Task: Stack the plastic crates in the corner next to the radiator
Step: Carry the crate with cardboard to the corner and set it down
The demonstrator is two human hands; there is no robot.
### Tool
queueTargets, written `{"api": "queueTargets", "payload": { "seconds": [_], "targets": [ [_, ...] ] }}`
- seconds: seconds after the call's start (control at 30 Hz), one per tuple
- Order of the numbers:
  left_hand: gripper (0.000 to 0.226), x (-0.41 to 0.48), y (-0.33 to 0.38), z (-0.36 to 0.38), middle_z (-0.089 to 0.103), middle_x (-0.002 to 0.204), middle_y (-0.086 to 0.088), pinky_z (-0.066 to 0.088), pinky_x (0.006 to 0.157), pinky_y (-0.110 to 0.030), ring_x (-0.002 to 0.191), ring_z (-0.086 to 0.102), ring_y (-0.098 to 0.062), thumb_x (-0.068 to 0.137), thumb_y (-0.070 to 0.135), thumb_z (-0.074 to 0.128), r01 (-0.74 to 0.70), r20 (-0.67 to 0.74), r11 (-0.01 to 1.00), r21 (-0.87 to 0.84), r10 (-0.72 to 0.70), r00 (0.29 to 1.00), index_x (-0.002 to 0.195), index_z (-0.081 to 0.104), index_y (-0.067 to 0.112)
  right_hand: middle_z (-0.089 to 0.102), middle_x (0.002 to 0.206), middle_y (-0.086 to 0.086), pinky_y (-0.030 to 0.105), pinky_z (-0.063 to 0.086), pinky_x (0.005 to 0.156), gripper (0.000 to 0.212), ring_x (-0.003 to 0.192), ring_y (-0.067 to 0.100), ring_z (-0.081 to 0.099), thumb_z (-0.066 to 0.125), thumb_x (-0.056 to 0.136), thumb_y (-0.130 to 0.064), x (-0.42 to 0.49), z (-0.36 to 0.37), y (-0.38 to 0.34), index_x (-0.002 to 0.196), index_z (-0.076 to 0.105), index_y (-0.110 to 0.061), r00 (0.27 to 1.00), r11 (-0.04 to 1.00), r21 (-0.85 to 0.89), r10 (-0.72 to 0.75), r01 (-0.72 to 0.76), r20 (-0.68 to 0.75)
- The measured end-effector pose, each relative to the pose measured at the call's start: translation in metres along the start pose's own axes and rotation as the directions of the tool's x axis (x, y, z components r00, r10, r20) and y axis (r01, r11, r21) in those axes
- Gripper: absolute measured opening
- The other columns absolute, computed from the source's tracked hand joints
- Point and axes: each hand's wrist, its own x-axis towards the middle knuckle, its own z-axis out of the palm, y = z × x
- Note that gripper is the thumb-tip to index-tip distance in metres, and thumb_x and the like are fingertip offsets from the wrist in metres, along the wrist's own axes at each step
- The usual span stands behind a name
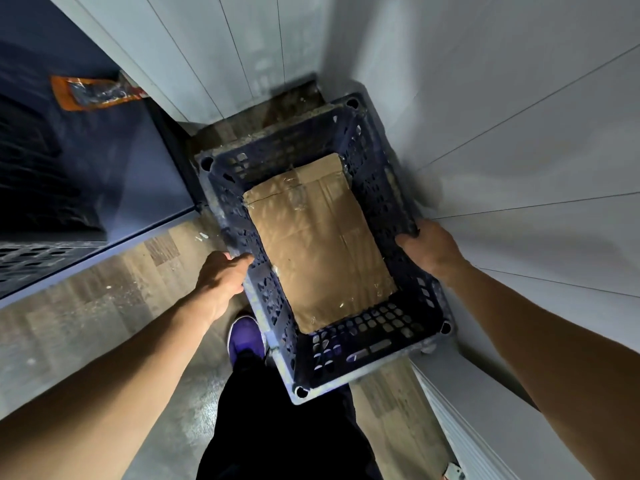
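- Writing: the orange packet [97,93] carries print, but it is too blurred to read.
- One dark blue plastic crate [363,334] is held above the floor in the corner where two walls meet, its right side close to the right-hand wall.
- One sheet of brown cardboard [318,244], with clear tape across it, lies flat on the crate's bottom.
- The left grip [221,282] clasps the crate's left long rim, fingers curled over the edge.
- The right grip [429,251] clasps the right long rim the same way.
- A dusty rim [263,131] shows just beyond the crate's far end; I cannot tell whether it is a second crate.
- One purple shoe [246,337] stands on the floor beside the crate's near left corner.
- The floor [104,306] is wood-pattern planking, dusty and flecked white.
- The walls [519,133] are pale panels with thin seams.
- A white ribbed radiator [460,434] runs along the right wall, nearer the person.
- A dark blue cabinet [121,174] stands on the left, with the packet on top.
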Motion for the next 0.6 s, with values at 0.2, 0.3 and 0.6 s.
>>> {"api": "queueTargets", "payload": {
  "seconds": [0.2, 0.3, 0.6],
  "targets": [
    [0.057, 0.015, -0.003, 0.015, 0.06, 0.118, -0.012, 0.055, 0.089, -0.041, 0.095, 0.063, -0.031, 0.085, 0.04, 0.071, 0.041, 0.056, 0.998, 0.044, -0.043, 0.997, 0.127, 0.055, 0.004, 0.06, 0.1, 0.001, 0.025, 0.039, 0.062, 0.033, 0.086, 0.018, 0.054, 0.058, 0.092, -0.027, 0.026, 0.015, -0.001, 0.121, 0.057, -0.014, 1.0, 1.0, 0.013, -0.025, 0.025, 0.001],
    [0.065, 0.018, -0.005, 0.023, 0.06, 0.113, -0.013, 0.054, 0.093, -0.048, 0.099, 0.063, -0.036, 0.079, 0.05, 0.072, 0.026, 0.055, 0.992, 0.123, -0.033, 0.998, 0.12, 0.048, 0.006, 0.061, 0.101, 0.005, 0.028, 0.043, 0.072, 0.03, 0.085, 0.019, 0.054, 0.059, 0.091, -0.026, 0.032, 0.017, 0.006, 0.118, 0.058, -0.012, 1.0, 1.0, -0.002, -0.017, 0.017, 0.004],
    [0.081, -0.004, 0.004, 0.026, 0.052, 0.142, -0.01, 0.039, 0.09, -0.034, 0.119, 0.056, -0.031, 0.077, 0.068, 0.061, 0.062, 0.266, 0.952, 0.301, -0.146, 0.953, 0.142, 0.047, 0.021, 0.067, 0.106, 0.018, 0.035, 0.053, 0.08, 0.032, 0.092, 0.031, 0.064, 0.06, 0.09, -0.024, 0.028, 0.011, 0.017, 0.113, 0.061, -0.002, 0.997, 0.995, 0.06, 0.075, -0.074, -0.003]
  ]
}}
